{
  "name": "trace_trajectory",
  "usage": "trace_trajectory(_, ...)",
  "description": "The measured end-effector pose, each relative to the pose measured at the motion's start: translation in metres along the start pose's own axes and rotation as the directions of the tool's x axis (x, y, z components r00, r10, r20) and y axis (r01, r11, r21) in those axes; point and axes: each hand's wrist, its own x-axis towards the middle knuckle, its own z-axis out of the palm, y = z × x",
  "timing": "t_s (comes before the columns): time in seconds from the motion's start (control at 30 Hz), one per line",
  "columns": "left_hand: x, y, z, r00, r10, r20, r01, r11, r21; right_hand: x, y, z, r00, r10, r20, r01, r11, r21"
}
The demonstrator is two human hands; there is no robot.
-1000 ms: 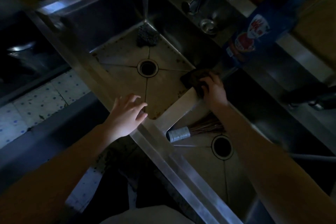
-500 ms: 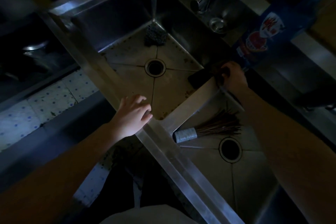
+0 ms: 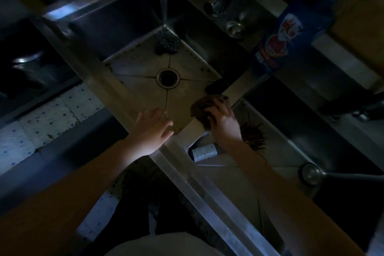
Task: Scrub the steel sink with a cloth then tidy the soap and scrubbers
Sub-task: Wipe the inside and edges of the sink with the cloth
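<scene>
2 bare forearms, unsleeved up to left hand (image 3: 151, 129) and right hand (image 3: 223, 118), pale garment (image 3: 166, 244) below both hands, dark legwear (image 3: 143, 210) above it

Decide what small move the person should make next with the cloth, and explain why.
Probably push the cloth off the divider and down onto the left basin floor. The right hand grips the cloth at the divider's near end, the left hand rests on the front rim, and dark specks line the floor's edges, so that surface looks unscrubbed.
</scene>
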Motion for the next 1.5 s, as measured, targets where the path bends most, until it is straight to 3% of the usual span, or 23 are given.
trace_trajectory(0.13, 0.0, 0.003, 0.002, 1.0, -0.011, 0.015, 0.011, 0.999, -0.041, 0.006, 0.012, -0.006, 0.996, -0.059, 0.062, 0.063, 0.996, -0.069)
trace_trajectory(0.27, -0.007, 0.005, 0.003, 1.0, -0.029, -0.004, 0.029, 0.997, -0.073, 0.05, 0.045, -0.027, 0.994, 0.084, 0.07, -0.082, 0.996, -0.035)
trace_trajectory(0.4, -0.016, 0.008, -0.001, 0.999, -0.04, 0.008, 0.041, 0.995, -0.095, 0.087, 0.067, -0.043, 0.97, 0.22, 0.101, -0.206, 0.97, -0.131)
trace_trajectory(0.6, -0.027, 0.005, -0.006, 0.996, -0.091, 0.006, 0.091, 0.991, -0.103, 0.094, 0.063, -0.043, 0.95, 0.308, 0.055, -0.311, 0.949, 0.057)
trace_trajectory(0.77, -0.036, -0.005, -0.004, 0.994, -0.107, 0.029, 0.109, 0.991, -0.076, 0.056, 0.032, -0.027, 0.969, 0.245, -0.028, -0.241, 0.966, 0.096)
trace_trajectory(1.0, -0.037, -0.025, -0.008, 0.992, -0.122, 0.027, 0.124, 0.989, -0.077, -0.014, -0.043, 0.0, 0.982, 0.15, 0.113, -0.154, 0.988, 0.022)
trace_trajectory(1.2, -0.032, -0.05, -0.011, 0.998, -0.056, 0.018, 0.057, 0.991, -0.12, -0.041, -0.091, 0.012, 0.949, 0.234, 0.21, -0.229, 0.972, -0.047)
trace_trajectory(1.5, -0.029, -0.109, -0.022, 0.996, 0.079, 0.041, -0.073, 0.99, -0.119, -0.052, -0.131, 0.027, 0.908, 0.404, 0.113, -0.4, 0.915, -0.058)
